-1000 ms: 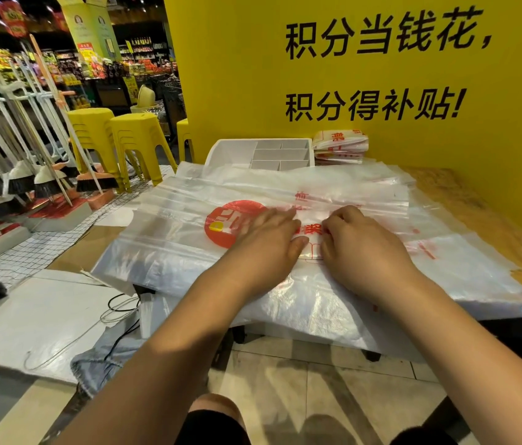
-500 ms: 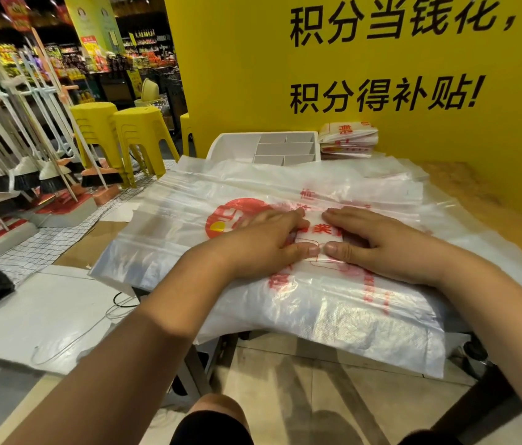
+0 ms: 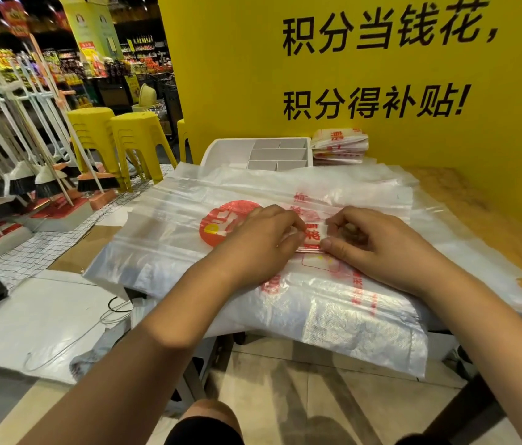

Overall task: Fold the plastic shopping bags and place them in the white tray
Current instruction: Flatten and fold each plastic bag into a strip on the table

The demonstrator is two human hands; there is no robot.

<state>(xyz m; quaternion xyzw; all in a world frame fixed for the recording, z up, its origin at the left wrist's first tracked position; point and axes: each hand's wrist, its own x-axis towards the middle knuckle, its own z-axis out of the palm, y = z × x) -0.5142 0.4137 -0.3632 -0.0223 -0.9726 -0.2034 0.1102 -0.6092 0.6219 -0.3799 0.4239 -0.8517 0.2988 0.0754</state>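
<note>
Mid-table, bag (image 3: 314, 234) lies folded small atop the pile (image 3: 173, 226), left hand (image 3: 263, 239) and right hand (image 3: 372, 242) each curled and clamped on 1 end; likely best: press creases flat, pinch tight, then lift to far tray (image 3: 230, 152)

The bags (image 3: 170, 226) were see-thru white w/ red print & a red circle w/ a yellow spot, tray (image 3: 227, 152) white w/ grey dividers, wall (image 3: 221, 75) yellow w/ black lettering, stools (image 3: 137, 130) yellow, table (image 3: 465, 194) light-brown wood.
</note>
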